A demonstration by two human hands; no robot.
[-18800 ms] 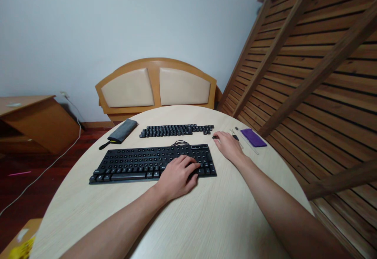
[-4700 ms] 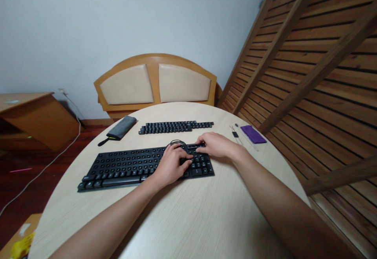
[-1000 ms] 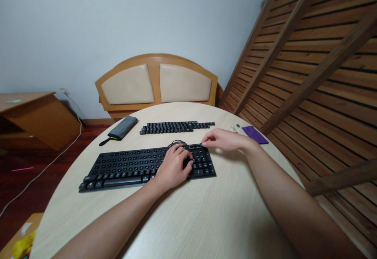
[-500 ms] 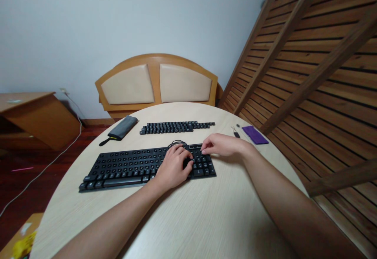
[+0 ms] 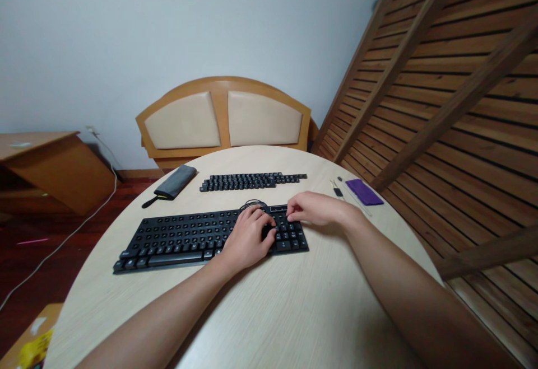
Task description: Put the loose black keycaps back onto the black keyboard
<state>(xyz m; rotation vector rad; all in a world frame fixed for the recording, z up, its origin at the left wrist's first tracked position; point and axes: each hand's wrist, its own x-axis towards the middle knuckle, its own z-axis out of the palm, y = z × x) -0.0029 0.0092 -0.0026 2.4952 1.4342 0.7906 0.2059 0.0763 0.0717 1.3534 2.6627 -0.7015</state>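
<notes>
A black keyboard (image 5: 176,233) lies across the table, with most of its upper rows bare of keycaps and the bottom row and the number pad largely covered. My left hand (image 5: 249,236) rests on its right-middle part, fingers bent and thumb apart from them. Over the top of the number pad, my right hand (image 5: 306,208) is closed in a pinch; whatever is between the fingertips is hidden. Behind the keyboard, loose black keycaps (image 5: 235,182) stand in rows. A coiled black cable (image 5: 253,203) lies just beyond my left fingers.
A grey pouch (image 5: 177,181) with a black strap is at the table's left. On the right lie a purple cloth (image 5: 363,192), a small black-handled wire tool (image 5: 337,191) and a thin rod. The round table (image 5: 294,307) stands before a wooden headboard (image 5: 224,120).
Almost nothing differs. My right hand has shifted very slightly over the number pad; my left hand stays in place on the keyboard.
</notes>
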